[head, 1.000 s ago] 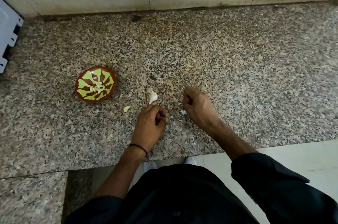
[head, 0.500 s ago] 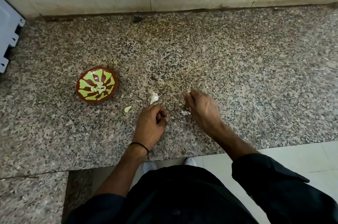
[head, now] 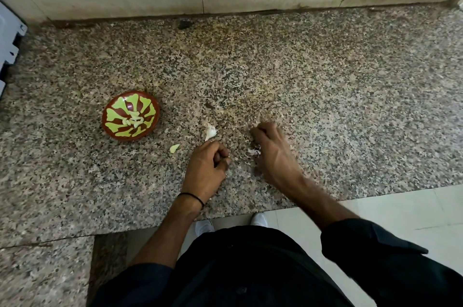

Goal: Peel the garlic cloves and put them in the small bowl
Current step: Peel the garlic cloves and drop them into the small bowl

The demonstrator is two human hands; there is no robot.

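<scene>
**A:** Head view: what is the left hand doing?
**B:** Its fingers are curled against the thumb, but I can't tell whether they pinch anything. An unpeeled clove lies just beyond it, a peeled clove just to its left, and the small bowl farther left.
**A:** And the right hand?
**B:** It's blurred, with fingers curled down over peel scraps. I can't tell the grip.

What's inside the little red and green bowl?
A few pale peeled garlic cloves lie in the middle of the small bowl. The bowl's bottom right under them is covered, and their exact number is hard to tell.
</scene>
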